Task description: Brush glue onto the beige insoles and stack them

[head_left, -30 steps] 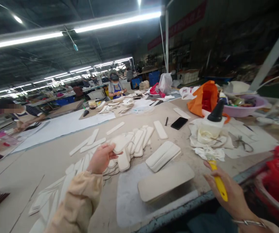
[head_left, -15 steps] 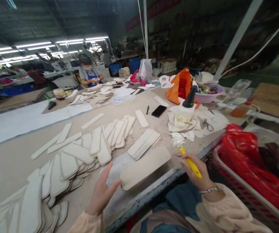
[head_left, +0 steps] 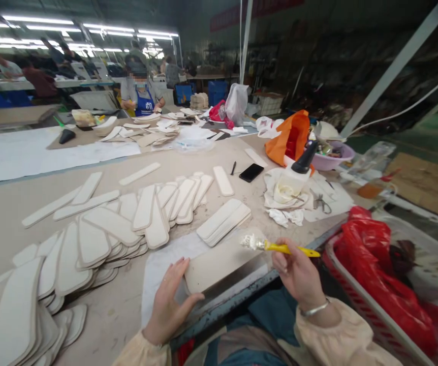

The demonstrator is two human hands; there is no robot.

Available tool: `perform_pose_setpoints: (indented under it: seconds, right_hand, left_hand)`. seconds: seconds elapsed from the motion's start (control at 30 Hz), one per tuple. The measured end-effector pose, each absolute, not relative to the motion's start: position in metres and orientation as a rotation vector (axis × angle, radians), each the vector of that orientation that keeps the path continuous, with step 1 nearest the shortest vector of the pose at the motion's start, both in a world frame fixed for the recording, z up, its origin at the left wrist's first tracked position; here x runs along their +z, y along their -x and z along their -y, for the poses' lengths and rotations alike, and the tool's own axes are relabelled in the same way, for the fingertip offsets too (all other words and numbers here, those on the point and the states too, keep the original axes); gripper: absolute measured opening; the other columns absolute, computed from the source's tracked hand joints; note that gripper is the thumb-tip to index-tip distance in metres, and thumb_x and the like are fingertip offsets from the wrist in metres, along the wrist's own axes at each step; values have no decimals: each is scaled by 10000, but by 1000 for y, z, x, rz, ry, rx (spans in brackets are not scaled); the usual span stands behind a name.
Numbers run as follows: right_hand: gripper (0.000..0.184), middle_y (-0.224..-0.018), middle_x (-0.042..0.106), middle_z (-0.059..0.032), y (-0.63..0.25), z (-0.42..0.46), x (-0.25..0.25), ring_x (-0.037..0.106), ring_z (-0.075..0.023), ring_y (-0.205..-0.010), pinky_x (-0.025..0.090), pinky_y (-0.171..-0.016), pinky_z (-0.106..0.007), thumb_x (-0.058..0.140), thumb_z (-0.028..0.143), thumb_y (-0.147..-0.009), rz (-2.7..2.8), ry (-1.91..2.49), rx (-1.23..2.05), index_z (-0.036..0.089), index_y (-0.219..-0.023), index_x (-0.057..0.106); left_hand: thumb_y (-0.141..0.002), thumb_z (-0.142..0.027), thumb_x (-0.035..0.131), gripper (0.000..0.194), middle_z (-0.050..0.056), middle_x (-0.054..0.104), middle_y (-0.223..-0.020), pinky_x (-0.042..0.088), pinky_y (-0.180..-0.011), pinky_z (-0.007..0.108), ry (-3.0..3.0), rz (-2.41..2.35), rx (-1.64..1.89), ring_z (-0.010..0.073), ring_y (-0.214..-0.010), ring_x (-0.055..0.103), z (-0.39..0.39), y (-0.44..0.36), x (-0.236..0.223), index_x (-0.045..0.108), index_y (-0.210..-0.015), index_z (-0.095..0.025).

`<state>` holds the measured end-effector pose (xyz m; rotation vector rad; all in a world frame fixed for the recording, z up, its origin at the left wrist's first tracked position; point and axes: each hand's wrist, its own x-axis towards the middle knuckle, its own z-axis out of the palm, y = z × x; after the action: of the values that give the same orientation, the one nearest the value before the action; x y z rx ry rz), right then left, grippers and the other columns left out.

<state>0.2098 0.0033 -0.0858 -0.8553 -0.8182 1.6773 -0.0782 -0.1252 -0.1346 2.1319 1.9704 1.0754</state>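
Note:
My right hand (head_left: 299, 274) holds a paintbrush (head_left: 291, 248) by its yellow handle. Its bristles, coated in white paste, are over the far right part of a long beige panel (head_left: 215, 269); contact is unclear. At the panel's left end is my left hand (head_left: 169, 300), its thumb and fingers around the two corners. More edges show beneath this panel, and a white sheet (head_left: 161, 254) lies below. Just beyond sits a small stack of rounded cream strips (head_left: 222, 221). To the left, many similar pieces (head_left: 97, 239) spread in overlapping rows.
A white glue container (head_left: 289, 185) stands on a cloth at the right, near crumpled tissue (head_left: 285, 217) and scissors (head_left: 322, 204). Behind are a phone (head_left: 251, 173) and an orange bag (head_left: 291, 137). A basket with red plastic (head_left: 379, 269) borders the table's right. A co-worker (head_left: 141, 96) sits across.
My right hand has swung the brush from the tissue leftward over the panel, its handle now nearly level. My left hand has closed in around the panel's left end. The view has shifted slightly.

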Motion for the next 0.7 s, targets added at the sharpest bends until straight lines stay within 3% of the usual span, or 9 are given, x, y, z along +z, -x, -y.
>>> perform_pose_setpoints:
  seconds: [0.17, 0.43, 0.7]
  right_hand:
    - [304, -498, 411, 60, -187, 7, -85, 316, -69, -459, 199, -437, -213, 535, 476, -896, 1201, 980, 1667, 176, -913, 581]
    - [300, -560, 471, 51, -134, 24, -73, 428, -94, -531, 336, -539, -238, 486, 457, -928, 1739, 955, 1680, 171, -904, 575]
    - [307, -533, 473, 49, -176, -18, -70, 454, -119, -524, 366, -565, -261, 495, 467, -907, 1817, 1231, 1336, 179, -846, 584]
  left_hand:
    - [-722, -482, 718, 789, 182, 598, -1269, 429, -1042, 574, -2138, -1998, 1159, 325, -1199, 558, 126, 68, -140, 390, -1363, -160]
    - [-731, -425, 723, 808, 164, 630, -1212, 501, -1001, 471, -2194, -1986, 1166, 281, -1128, 606, 126, 61, -140, 351, -1389, -136]
    - [-738, -351, 728, 776, 176, 623, -1222, 530, -967, 411, -2241, -1957, 1180, 270, -1134, 595, 124, 61, -134, 377, -1384, -102]
